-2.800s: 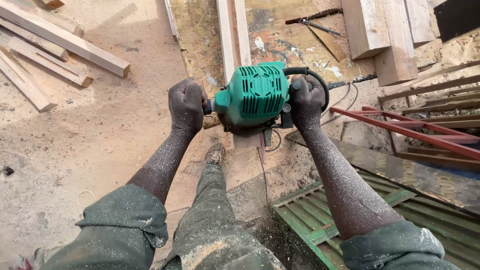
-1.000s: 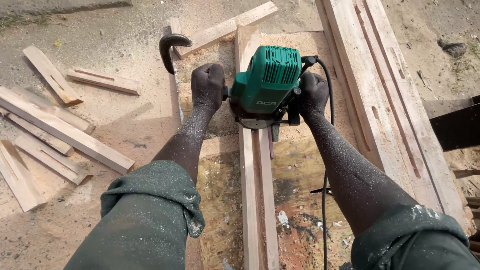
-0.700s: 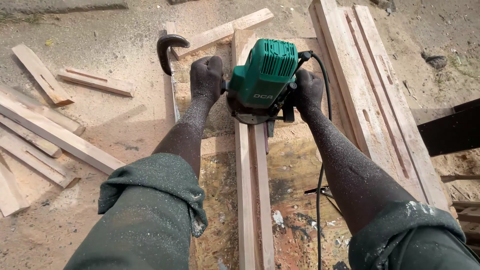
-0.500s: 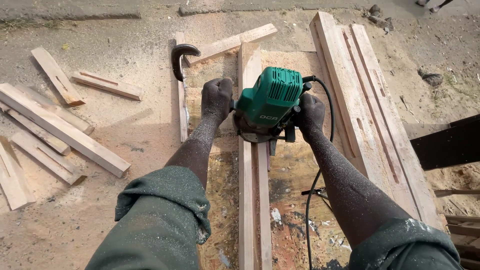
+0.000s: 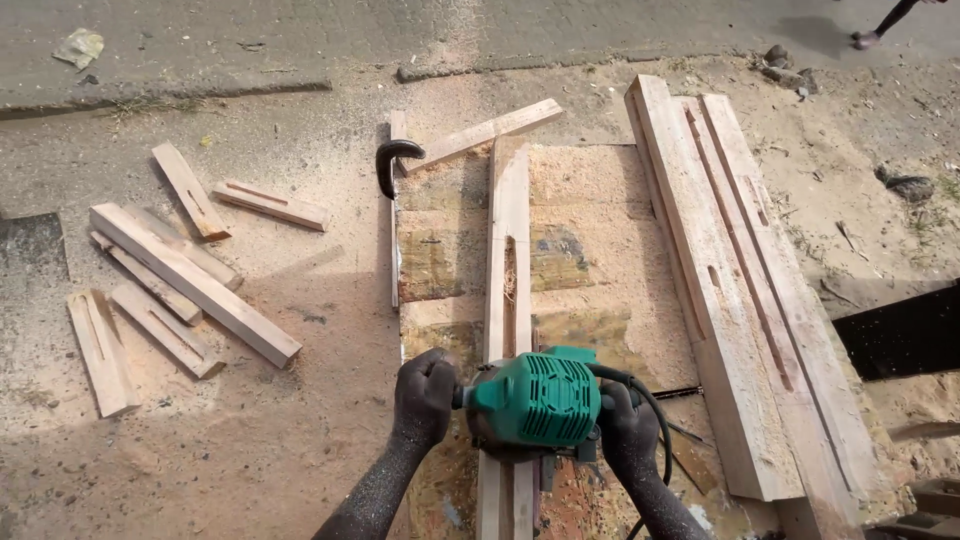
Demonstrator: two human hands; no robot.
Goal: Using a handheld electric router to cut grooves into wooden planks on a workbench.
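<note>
Down at the near end of the long wooden plank (image 5: 508, 250), my left hand (image 5: 425, 392) is closed tight around the side handle of the green router (image 5: 535, 400), and my right hand (image 5: 625, 428) is wrapped just as firmly around the handle on its other side, so both fists are full of the tool. Its green housing sits on top of the plank, which runs straight away from me across a sawdust-covered board (image 5: 590, 240). Beyond the tool a narrow slot (image 5: 510, 300) shows in the plank's top face. A black power cord (image 5: 655, 420) loops out by my right wrist. Both my forearms are dusted with sawdust. To the right lie thick grooved beams (image 5: 735, 290), side by side and just beside the board. A dark curved clamp (image 5: 390, 160) sits at the board's far left corner. Well apart on the left, short offcuts of wood (image 5: 190, 285) are scattered on the sandy ground (image 5: 300, 400).
</note>
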